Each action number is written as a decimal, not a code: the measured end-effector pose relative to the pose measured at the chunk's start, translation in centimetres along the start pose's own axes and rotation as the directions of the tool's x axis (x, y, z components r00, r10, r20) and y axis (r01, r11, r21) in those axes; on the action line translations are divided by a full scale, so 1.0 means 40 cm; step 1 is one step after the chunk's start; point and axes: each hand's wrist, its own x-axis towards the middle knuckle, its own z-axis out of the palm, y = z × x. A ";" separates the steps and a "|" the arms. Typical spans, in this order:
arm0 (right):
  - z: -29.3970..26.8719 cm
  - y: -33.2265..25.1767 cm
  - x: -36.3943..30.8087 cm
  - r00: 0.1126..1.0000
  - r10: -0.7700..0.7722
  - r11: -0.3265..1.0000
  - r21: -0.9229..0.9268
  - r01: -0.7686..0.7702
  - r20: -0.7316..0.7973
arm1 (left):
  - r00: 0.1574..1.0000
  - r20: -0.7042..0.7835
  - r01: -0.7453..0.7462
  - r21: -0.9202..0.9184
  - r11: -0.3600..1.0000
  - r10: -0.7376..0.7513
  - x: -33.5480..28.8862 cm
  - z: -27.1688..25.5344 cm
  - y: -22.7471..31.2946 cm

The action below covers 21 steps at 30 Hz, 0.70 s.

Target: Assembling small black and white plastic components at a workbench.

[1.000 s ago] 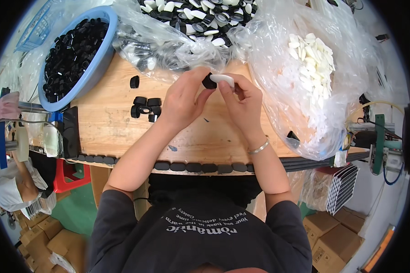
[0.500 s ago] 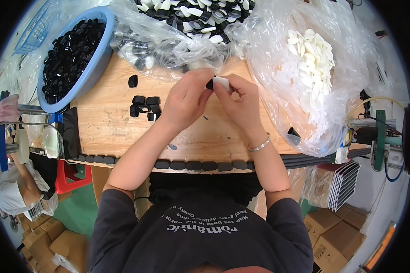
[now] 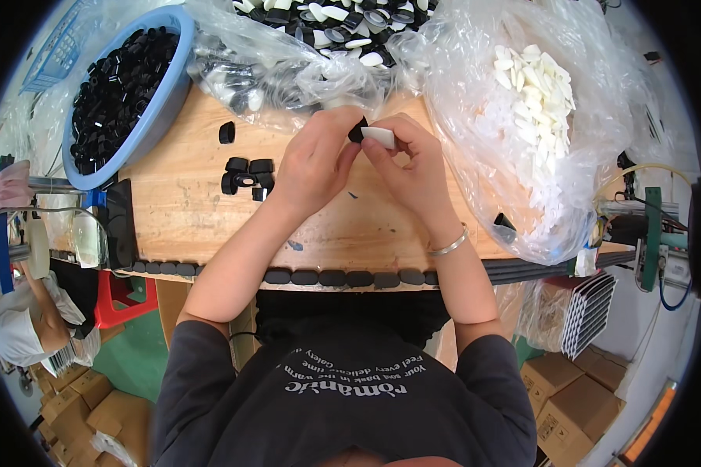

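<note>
Over the middle of the wooden table (image 3: pixel 187 226), my two hands meet at the fingertips. My left hand (image 3: pixel 318 159) is closed on a small black cap-like piece (image 3: pixel 357 131), mostly covered by the fingers. Between thumb and fingers, my right hand (image 3: pixel 406 159) pinches a flat white oval piece (image 3: pixel 379 137). Its left end touches or overlaps the black piece; whether it sits inside I cannot tell. Several short black rings (image 3: pixel 262 166) lie in a cluster left of my left hand, and a single black ring (image 3: pixel 227 132) stands apart behind them.
A blue basin (image 3: pixel 185 47) full of black pieces stands at the far left. Plastic bags hold mixed black and white pieces (image 3: pixel 343 23) at the back and white pieces (image 3: pixel 533 86) on the right. Dark padding (image 3: pixel 331 278) lines the front edge. Another person's arm (image 3: pixel 47 311) shows at left.
The white piece has turned and shows more of its flat side, beside the black piece. Both hands have shifted only slightly. The loose black rings lie where they were.
</note>
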 end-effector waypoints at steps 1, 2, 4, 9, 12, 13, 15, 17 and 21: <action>-0.001 0.002 -0.001 1.000 -0.019 1.000 -0.009 0.019 0.010 | 1.000 -0.006 -0.007 0.004 1.000 0.007 0.000 0.001 0.000; 0.000 0.002 -0.001 1.000 -0.018 1.000 -0.008 0.018 0.013 | 1.000 -0.006 -0.004 0.005 1.000 0.004 -0.001 0.001 -0.002; 0.002 0.002 -0.001 0.998 0.038 0.999 0.027 -0.036 -0.054 | 1.000 -0.010 -0.006 -0.032 0.999 0.006 -0.004 0.005 -0.005; -0.003 -0.008 0.000 0.993 0.115 0.988 0.106 -0.111 -0.032 | 0.999 0.024 0.033 -0.009 0.999 -0.033 -0.006 0.003 -0.001; -0.015 0.001 0.002 0.993 0.113 0.991 0.069 -0.114 0.020 | 0.998 0.039 0.050 0.023 0.999 -0.051 -0.009 0.006 -0.007; -0.017 0.003 0.002 0.994 0.103 0.992 0.067 -0.105 0.029 | 0.999 0.031 0.038 0.024 0.999 -0.038 -0.009 0.009 -0.009; -0.018 -0.005 0.003 0.998 0.064 0.997 -0.052 -0.064 0.000 | 0.999 0.029 0.013 -0.002 1.000 -0.013 -0.008 0.014 -0.009; -0.020 -0.012 0.003 0.999 0.020 0.984 -0.174 -0.024 -0.025 | 1.000 0.026 -0.014 -0.030 0.999 0.015 -0.007 0.014 -0.006; -0.014 -0.009 0.002 0.991 0.123 0.992 -0.011 -0.123 -0.048 | 0.997 0.071 0.031 -0.036 0.999 -0.028 -0.010 0.014 0.001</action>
